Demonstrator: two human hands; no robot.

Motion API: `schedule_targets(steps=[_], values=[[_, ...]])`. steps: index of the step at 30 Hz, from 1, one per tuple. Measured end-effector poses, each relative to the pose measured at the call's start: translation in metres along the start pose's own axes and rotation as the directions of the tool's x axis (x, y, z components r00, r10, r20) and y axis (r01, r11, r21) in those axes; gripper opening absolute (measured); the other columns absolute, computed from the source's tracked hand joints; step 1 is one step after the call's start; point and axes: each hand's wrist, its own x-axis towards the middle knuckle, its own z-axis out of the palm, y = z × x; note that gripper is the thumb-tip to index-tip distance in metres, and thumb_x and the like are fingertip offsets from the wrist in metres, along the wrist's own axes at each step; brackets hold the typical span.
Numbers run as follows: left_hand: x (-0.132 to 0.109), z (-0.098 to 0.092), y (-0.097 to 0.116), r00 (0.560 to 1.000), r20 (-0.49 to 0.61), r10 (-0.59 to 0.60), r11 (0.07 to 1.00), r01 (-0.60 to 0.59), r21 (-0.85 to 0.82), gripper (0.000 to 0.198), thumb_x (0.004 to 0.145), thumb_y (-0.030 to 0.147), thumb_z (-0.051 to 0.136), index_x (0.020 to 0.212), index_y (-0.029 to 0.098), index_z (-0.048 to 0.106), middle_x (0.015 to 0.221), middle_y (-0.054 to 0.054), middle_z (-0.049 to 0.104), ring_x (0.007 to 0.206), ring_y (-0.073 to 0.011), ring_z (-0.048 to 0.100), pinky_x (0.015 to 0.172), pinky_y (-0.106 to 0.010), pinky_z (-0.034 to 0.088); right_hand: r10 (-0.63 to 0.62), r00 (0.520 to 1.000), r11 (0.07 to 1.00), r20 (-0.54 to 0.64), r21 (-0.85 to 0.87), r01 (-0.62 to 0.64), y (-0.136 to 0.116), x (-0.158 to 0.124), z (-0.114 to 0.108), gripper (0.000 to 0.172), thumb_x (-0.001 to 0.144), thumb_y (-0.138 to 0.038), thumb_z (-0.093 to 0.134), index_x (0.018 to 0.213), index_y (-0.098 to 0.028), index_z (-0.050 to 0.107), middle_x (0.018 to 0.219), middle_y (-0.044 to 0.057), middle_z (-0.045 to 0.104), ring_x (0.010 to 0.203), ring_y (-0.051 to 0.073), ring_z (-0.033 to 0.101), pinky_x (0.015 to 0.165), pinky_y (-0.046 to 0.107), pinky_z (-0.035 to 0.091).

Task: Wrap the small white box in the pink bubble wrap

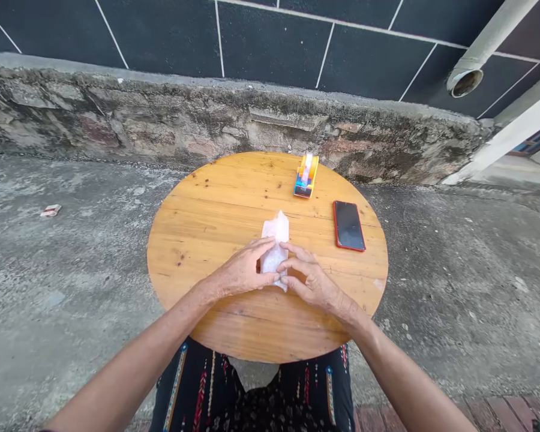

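Where the two hands meet, just short of the table's middle and toward its near edge, lies a small whitish, translucent packet point(275, 235). It looks like thin plastic or tissue; I cannot tell which, nor what is inside.

- Its far end is free and slightly crumpled, pointing at the far edge. Its near end is hidden under the fingers.
- Left hand point(242, 274): fingers stretched out and laid flat across the packet's near half from the left. It is pressing rather than clasping, with the thumb out of sight.
- Right hand point(314, 281): forefinger reaching to the packet's right side, the other fingers bent, their tips at its near corner. Cannot tell whether they pinch the wrapping or only rest on it.
- Both forearms come in from the bottom of the view and are cut off there.

Round wooden table point(198, 228), pale planks with dark knots.

- Right of the packet, well apart and toward the right edge, a dark phone point(348, 224) in a red case lies screen up and blank.
- Near the far edge stands a small yellow and blue object point(306, 175) with a pale strip on top, too small to identify.

Below the near edge, a dark patterned garment point(252, 396) is partly hidden by the tabletop.

Around it is rough concrete ground point(72, 270), with a small scrap point(50, 210) off to the left, too blurred to make out. Behind runs a worn stone ledge point(162, 114), then a dark tiled wall point(274, 36). At the upper right is a pale pipe point(477, 57), its open mouth facing down and its top cut off.
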Motion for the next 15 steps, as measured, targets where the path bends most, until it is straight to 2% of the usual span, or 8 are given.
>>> schedule_targets(steps=[6,8,12,15], values=[[-0.004,-0.002,0.008,0.997,-0.02,-0.072,0.996,0.07,-0.06,0.084,0.077,0.042,0.071,0.149,0.016,0.036,0.15,-0.015,0.045,0.136,-0.032,0.045,0.111,-0.047,0.04,-0.016,0.993,0.999,0.113,-0.046,0.022,-0.004,0.007,-0.012,0.011,0.092,-0.024,0.058,0.101,-0.023,0.062,0.147,0.014,0.048,0.14,0.025,0.041,0.111,0.052,0.036],[-0.005,-0.003,0.008,0.998,-0.025,-0.056,0.996,0.054,-0.077,0.085,0.078,0.042,0.071,0.15,0.017,0.033,0.151,-0.014,0.043,0.137,-0.0313,0.045,0.112,-0.047,0.04,-0.005,0.988,0.998,0.155,-0.055,0.014,-0.006,0.009,-0.015,0.011,0.092,-0.024,0.058,0.102,-0.022,0.062,0.148,0.015,0.047,0.142,0.025,0.039,0.112,0.052,0.035],[-0.004,-0.004,0.006,0.999,-0.01,0.04,0.998,-0.04,-0.043,0.071,0.082,0.043,0.068,0.144,0.02,0.044,0.153,-0.011,0.041,0.142,-0.0302,0.037,0.116,-0.046,0.034,0.004,0.978,0.999,0.208,-0.051,0.007,-0.007,0.013,-0.017,0.011,0.092,-0.024,0.057,0.102,-0.022,0.061,0.145,0.014,0.05,0.142,0.025,0.038,0.112,0.051,0.035],[-0.003,-0.004,0.004,0.998,0.02,0.054,0.999,-0.054,-0.006,0.063,0.084,0.045,0.066,0.14,0.02,0.051,0.154,-0.011,0.039,0.145,-0.031,0.033,0.117,-0.046,0.033,0.001,0.978,0.999,0.21,-0.04,0.007,-0.006,0.015,-0.017,0.01,0.092,-0.025,0.057,0.101,-0.023,0.06,0.139,0.01,0.055,0.138,0.024,0.043,0.111,0.049,0.037]])
